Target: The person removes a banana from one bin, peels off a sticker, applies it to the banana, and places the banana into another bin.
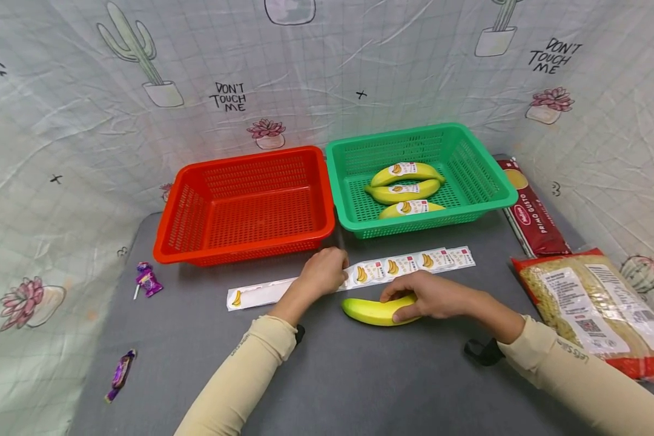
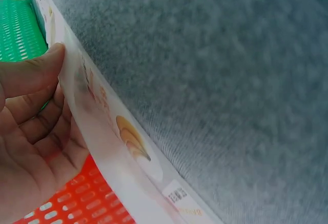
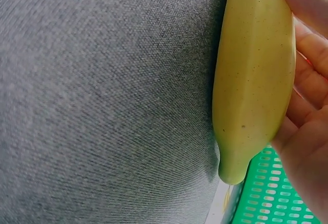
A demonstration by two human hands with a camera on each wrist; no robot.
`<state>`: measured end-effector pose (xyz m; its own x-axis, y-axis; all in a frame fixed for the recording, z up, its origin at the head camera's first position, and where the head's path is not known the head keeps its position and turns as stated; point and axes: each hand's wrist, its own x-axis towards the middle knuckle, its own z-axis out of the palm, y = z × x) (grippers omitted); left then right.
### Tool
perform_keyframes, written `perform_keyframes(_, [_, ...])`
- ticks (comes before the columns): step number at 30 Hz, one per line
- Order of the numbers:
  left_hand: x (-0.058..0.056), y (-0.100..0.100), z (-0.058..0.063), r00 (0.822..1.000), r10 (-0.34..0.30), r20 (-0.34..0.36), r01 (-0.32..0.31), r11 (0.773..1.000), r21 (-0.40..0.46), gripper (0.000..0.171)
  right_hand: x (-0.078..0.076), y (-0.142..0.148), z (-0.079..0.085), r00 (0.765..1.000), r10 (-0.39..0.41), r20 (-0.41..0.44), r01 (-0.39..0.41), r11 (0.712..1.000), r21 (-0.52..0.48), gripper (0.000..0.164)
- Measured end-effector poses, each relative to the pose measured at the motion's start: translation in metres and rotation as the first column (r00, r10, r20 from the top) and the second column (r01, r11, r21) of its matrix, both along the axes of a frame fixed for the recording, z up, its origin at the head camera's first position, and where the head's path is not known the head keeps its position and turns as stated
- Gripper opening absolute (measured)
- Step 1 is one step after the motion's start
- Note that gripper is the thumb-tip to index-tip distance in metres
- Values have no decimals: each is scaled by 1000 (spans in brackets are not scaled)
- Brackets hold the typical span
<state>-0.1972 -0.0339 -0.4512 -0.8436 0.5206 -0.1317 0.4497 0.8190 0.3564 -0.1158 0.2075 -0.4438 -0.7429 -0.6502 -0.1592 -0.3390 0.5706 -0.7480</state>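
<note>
Here your right hand point(image 1: 433, 297) curls its grip over a yellow banana point(image 1: 376, 310) lying on the grey bench point(image 1: 360, 375), long axis left to right across you, its free end pointing toward your left hand. Just beyond it, your left hand point(image 1: 324, 272) pinches the sticker strip point(image 1: 409, 263), which runs parallel to the banana before the baskets.

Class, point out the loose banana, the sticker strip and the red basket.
loose banana point(image 1: 367, 310), head view, bare left end.
sticker strip point(image 1: 414, 263), head view, printed stickers.
red basket point(image 1: 251, 240), head view, front rim.
</note>
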Motion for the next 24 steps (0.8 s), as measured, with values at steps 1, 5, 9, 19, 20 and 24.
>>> perform_keyframes(1, [0,-1,1,1000,-1,3,1,1000,4,6,0,0,0,1000,-3,-5,3,1000,2,31])
perform_keyframes(5, [1,-5,5,1000,-13,10,13,1000,23,5,-1,1,4,1000,-26,-10,26,1000,-16,35])
perform_keyframes(9, [1,-9,11,999,-30,15,29,998,54,5,-13,2,15,993,-101,-57,100,995,-18,35])
perform_keyframes(19, [4,-12,20,998,-50,31,47,996,76,5,-68,-17,33,973,-114,-199,136,985,104,20])
perform_keyframes(20, [4,-12,21,998,-52,31,50,996,79,5,-70,-20,33,976,-107,-191,130,985,112,20])
perform_keyframes(24, [6,-13,22,998,-55,22,53,995,84,5,-75,-32,29,982,-93,-166,114,986,123,18])
